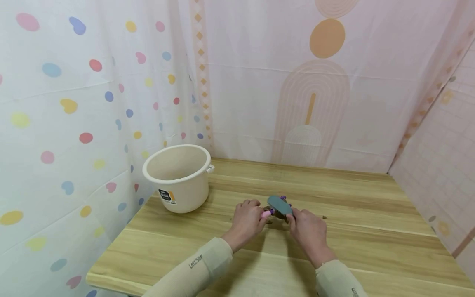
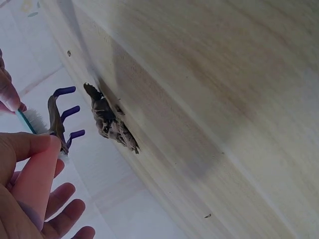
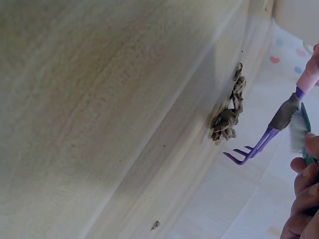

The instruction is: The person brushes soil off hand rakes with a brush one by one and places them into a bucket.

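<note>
My left hand [image 1: 245, 219] grips the pink handle [image 2: 39, 179] of a small hand rake with curved purple tines. Brown mud coats the neck of the rake [image 3: 285, 112]. In my right hand [image 1: 309, 231] is a teal brush [image 1: 280, 205], held with its white bristles [image 3: 297, 130] against the muddy part of the rake. Both tools are held above the wooden table. Under them lies a heap of brown mud clumps [image 2: 107, 119], dark and crumbly. From the head view, the brush back covers much of the rake and heap.
A cream bucket [image 1: 189, 196] with a dark label stands at the table's left, its mouth upward. Small brown crumbs [image 1: 324, 217] lie on the wooden table [image 1: 363, 239]. Patterned curtains [image 1: 245, 107] hang along the back and sides.
</note>
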Motion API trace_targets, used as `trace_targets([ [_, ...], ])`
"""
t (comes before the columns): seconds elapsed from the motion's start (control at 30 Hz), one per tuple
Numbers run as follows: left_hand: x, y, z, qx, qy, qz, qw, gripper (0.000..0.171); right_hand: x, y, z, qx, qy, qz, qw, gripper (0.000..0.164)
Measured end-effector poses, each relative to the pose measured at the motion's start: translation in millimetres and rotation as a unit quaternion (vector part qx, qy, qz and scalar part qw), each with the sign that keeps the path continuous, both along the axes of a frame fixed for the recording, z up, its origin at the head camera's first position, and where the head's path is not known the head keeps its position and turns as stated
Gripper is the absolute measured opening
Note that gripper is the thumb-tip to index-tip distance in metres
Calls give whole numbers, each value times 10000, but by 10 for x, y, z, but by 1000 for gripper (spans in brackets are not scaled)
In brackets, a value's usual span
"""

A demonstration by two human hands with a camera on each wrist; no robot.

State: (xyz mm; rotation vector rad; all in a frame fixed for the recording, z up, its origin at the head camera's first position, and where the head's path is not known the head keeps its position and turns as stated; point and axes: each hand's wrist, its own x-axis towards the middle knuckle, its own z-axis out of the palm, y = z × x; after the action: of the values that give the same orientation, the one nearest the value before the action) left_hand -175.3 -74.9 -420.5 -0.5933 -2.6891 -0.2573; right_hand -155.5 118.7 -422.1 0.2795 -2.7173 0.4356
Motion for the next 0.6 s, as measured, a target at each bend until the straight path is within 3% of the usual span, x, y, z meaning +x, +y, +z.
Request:
trace_targets([
  [0.43,17,-7,-18,-139,-45,14,9999,25,-30,91,-25,-286,139,-181,9993,22],
  [0.6,13,-4,-15,-271,-67,61,9996,26,-25,30,-4,-109,199,350,9991,25],
])
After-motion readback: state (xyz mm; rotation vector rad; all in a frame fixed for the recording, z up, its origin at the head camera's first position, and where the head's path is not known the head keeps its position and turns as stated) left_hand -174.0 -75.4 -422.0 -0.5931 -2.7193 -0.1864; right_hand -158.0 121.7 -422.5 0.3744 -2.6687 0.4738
